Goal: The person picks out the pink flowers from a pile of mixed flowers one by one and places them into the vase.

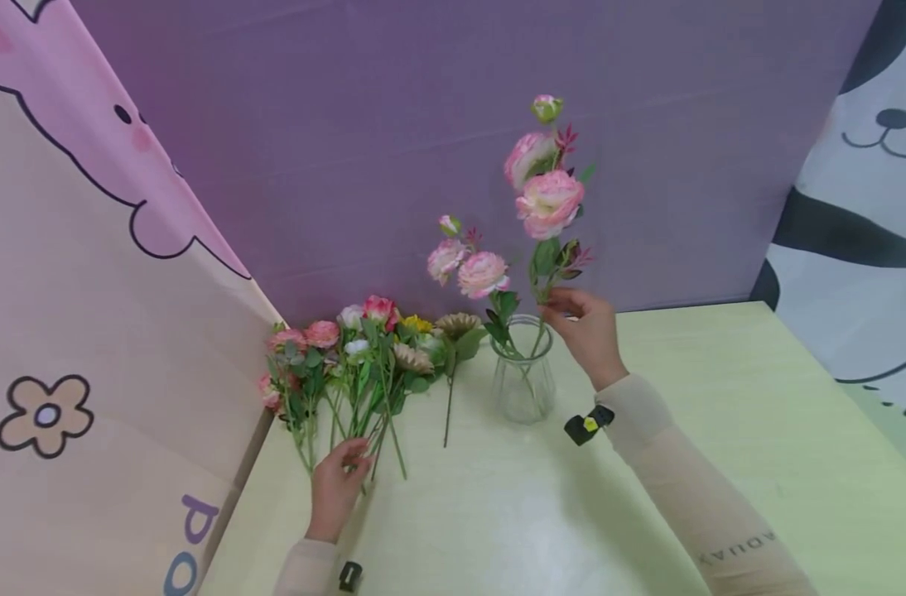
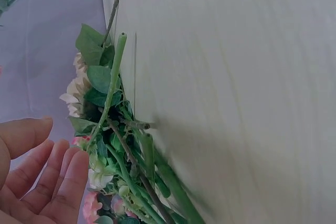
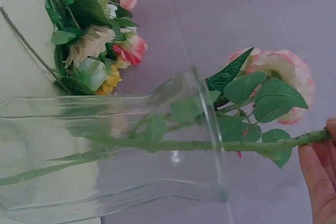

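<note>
A clear glass vase [image 1: 523, 401] stands on the table. Above its mouth my right hand [image 1: 590, 338] pinches the green stem of a tall pink-and-white flower spray [image 1: 550, 205]; in the right wrist view that flower stem [image 3: 247, 146] runs down through the rim into the glass. Another pink-and-white flower spray [image 1: 483, 275] leans left in the vase. My left hand [image 1: 337, 487] is near the lower stems of a flower pile [image 1: 363, 364], its fingers loosely bent. Seen from the left wrist, that hand [image 2: 39, 177] holds nothing, beside the cut stem ends [image 2: 149, 145].
The pile lies at the table's back left, with pink, white, yellow and beige flower heads. A beige flower [image 1: 456, 324] with a thin brown stem lies between pile and vase. A purple backdrop [image 1: 393, 165] rises behind the table [image 1: 684, 430]; a printed panel [image 1: 110, 331] borders the left side.
</note>
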`<state>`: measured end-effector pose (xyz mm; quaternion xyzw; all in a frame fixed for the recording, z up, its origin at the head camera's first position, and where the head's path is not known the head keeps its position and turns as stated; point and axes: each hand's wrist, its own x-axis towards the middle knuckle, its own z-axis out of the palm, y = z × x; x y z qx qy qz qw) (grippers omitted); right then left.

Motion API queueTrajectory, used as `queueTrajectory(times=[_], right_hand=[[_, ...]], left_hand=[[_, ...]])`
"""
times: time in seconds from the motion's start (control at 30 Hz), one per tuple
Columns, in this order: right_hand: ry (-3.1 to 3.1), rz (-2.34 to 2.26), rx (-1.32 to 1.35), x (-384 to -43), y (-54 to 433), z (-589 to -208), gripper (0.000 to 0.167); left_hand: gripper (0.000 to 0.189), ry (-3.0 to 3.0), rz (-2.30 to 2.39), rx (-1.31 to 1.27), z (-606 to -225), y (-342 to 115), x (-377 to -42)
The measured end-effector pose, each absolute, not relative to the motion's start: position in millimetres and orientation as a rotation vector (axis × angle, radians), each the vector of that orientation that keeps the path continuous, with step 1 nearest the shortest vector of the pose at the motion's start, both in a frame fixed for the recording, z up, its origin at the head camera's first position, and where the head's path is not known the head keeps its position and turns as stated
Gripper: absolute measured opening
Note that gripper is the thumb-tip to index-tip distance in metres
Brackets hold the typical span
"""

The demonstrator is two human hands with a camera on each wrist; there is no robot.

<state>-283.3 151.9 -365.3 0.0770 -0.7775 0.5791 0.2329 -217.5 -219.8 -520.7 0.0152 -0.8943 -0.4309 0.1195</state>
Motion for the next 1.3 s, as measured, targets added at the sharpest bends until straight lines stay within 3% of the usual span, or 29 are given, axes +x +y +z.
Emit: queueTrajectory(times=[0.9, 1.3], right_hand=[[-2.398, 1.496, 0.144, -288, 149, -387, 0.026], [-2.333, 1.499, 0.233, -290, 150, -394, 0.014]], left_hand=[[0.026, -2.612, -1.217, 0.069, -522, -229, -226], [0.028, -2.629, -1.238, 0.097, -522, -241, -228]])
